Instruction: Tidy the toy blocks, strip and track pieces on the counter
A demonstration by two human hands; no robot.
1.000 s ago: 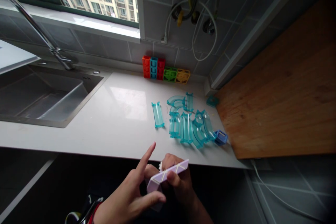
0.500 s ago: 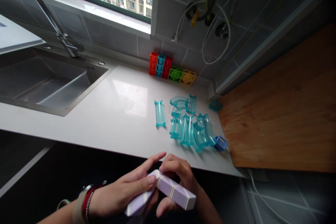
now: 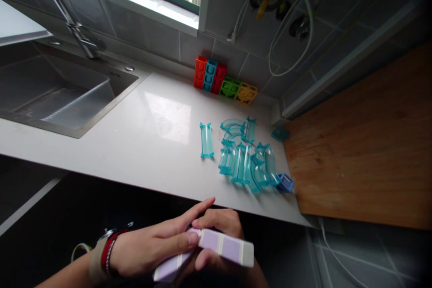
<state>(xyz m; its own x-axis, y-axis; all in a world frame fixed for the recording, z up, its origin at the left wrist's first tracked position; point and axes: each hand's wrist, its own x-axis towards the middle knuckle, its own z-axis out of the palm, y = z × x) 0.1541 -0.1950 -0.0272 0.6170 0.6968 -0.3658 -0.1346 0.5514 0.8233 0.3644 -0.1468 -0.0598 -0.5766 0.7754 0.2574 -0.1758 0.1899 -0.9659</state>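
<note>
A lavender-and-white snake puzzle point(image 3: 230, 249) made of jointed segments is bent into an angle in front of the counter's near edge. My left hand point(image 3: 158, 245) is closed on its left arm, thumb on top and index finger stretched out past it. My right hand point(image 3: 224, 223) is wrapped around the right arm near the bend, with its thumb below and fingers behind. The white end block points to the right. The fingers underneath the puzzle are partly hidden.
On the white counter point(image 3: 135, 153) lie several clear turquoise track pieces point(image 3: 242, 164) and a blue piece point(image 3: 285, 183). Colourful blocks point(image 3: 209, 75) stand against the tiled wall. A sink point(image 3: 77, 121) is at left, a wooden board point(image 3: 357, 144) at right.
The puzzle's right arm has swung to a flatter angle and its left end has shifted left. My right thumb has moved up onto it. The view has tilted slightly downward.
</note>
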